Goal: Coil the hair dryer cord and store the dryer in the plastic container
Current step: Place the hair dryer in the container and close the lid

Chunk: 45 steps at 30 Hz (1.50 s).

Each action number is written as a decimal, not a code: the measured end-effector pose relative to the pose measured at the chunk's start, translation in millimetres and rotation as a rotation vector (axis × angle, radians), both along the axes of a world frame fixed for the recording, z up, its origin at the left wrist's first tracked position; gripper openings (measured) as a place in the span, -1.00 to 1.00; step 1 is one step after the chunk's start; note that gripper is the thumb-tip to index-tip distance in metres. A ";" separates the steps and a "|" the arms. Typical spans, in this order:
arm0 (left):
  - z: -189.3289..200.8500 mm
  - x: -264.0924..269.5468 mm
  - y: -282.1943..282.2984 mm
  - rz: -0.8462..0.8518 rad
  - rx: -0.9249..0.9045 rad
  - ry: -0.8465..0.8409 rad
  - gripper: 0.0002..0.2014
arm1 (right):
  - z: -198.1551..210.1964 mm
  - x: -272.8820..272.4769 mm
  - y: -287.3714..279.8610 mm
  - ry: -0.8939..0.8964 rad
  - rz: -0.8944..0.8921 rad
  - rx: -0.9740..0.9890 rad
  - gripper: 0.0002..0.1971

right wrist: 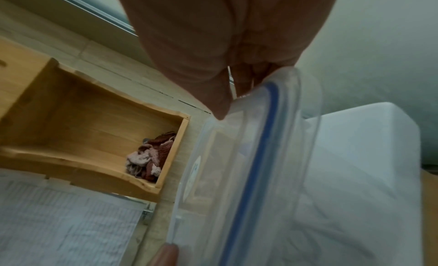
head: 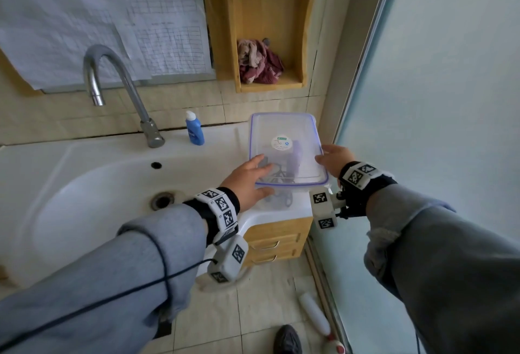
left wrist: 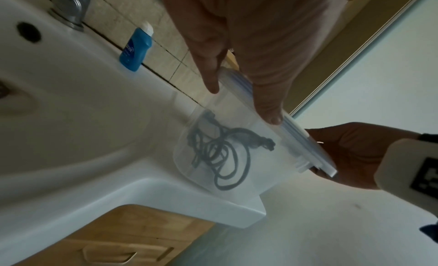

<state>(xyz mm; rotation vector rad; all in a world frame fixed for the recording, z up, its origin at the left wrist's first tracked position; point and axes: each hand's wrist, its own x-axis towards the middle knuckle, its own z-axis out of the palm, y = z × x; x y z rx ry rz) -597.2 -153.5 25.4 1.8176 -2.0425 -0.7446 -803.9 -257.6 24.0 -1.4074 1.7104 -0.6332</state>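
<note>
Bathroom, white sink desk (head: 84,162) beside a frosted glass door. Left hand (head: 247,182) grip: fingers flat on the lid (head: 287,134), thumb under its near edge, clamping. Right hand (head: 333,158) grip pinches the lid's right rim. Likely lowering the lid square onto the plastic container (left wrist: 237,157) to close it. Coiled cord (left wrist: 222,157) is already inside; hair dryer (head: 294,156) shows only as a dim purple shape. Both forearms reach forward, wrists level.

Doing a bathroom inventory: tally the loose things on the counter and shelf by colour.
Blue: 1, the bottle
Clear: 1, the plastic container with its lid
Maroon and pink: 1, the bundle of cloth
Total: 3
</note>
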 end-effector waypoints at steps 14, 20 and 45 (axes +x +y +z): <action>6.5 9.8 -35.1 0.075 0.075 0.025 -0.31 | 5.7 17.8 -37.9 -0.038 -0.024 0.104 -0.48; 5.2 18.1 -71.8 0.120 0.080 0.031 -0.32 | 5.7 30.7 -79.5 -0.032 -0.009 0.107 -0.50; 7.7 26.7 -140.0 0.217 0.107 0.130 -0.26 | 0.2 47.4 -147.5 -0.210 -0.033 0.096 -0.51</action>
